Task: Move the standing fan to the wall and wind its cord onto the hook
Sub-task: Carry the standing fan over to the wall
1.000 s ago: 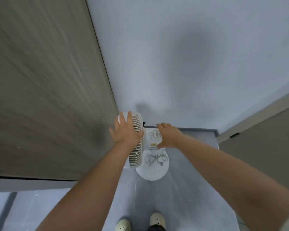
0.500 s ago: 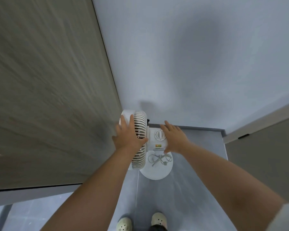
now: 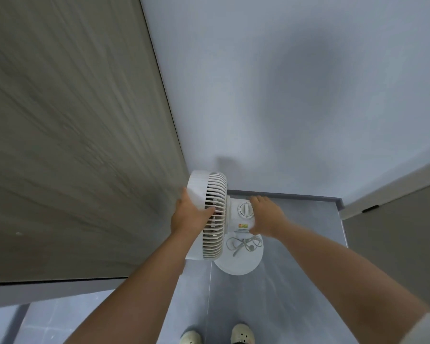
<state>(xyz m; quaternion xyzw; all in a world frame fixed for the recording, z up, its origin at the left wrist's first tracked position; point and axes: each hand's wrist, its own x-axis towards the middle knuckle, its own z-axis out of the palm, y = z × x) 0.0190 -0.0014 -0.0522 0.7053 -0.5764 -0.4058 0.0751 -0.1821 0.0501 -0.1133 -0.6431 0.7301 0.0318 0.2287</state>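
The left hand (image 3: 188,214) has slid off the top of the white plastic standing fan (image 3: 215,234) and now clasps its slatted rim, thumb across the slats, likely to steady the head. The fan stands just beside the pale grey wall (image 3: 283,108). The right hand (image 3: 267,217), blurred, lies on the motor housing (image 3: 235,219); whether it grips cannot be told. The grey cord (image 3: 243,244) lies bundled on the base, on the side away from the wall.

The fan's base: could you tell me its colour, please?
White; the base shows best in the head view.

Both arms extend forward and down. Left grip (image 3: 191,216) clasps the fan (image 3: 212,244) head, thumb hooked over its grille. Right grip (image 3: 268,217) lies palm-down, fingers straight, on its rear housing.
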